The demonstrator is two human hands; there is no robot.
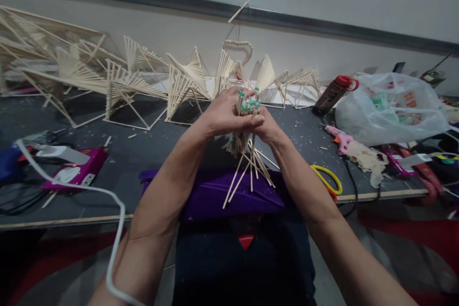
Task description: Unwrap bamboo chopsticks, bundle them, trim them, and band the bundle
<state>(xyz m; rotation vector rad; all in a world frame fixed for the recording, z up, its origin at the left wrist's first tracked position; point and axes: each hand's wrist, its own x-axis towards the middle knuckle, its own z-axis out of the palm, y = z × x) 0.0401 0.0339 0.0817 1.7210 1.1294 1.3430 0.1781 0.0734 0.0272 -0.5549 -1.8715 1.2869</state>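
Observation:
Both my hands are wrapped round a bundle of thin wooden sticks (246, 111) with green tips, held over the near edge of the table. My left hand (224, 112) closes on it from the left, the thumb laid across the front. From the right, my right hand (267, 124) grips the same bundle, its fingers partly hidden behind it. Below the hands, several loose sticks (247, 172) fan out over a folded purple cloth (215, 189) at the table edge.
Stick-built twisted frames (186, 86) line the back of the table. At right are a dark bottle (333, 94), a plastic bag (390, 107), a pink glue gun (340, 138) and yellow-handled scissors (328, 179). A magenta box (77, 169) and white cable (120, 229) are at left.

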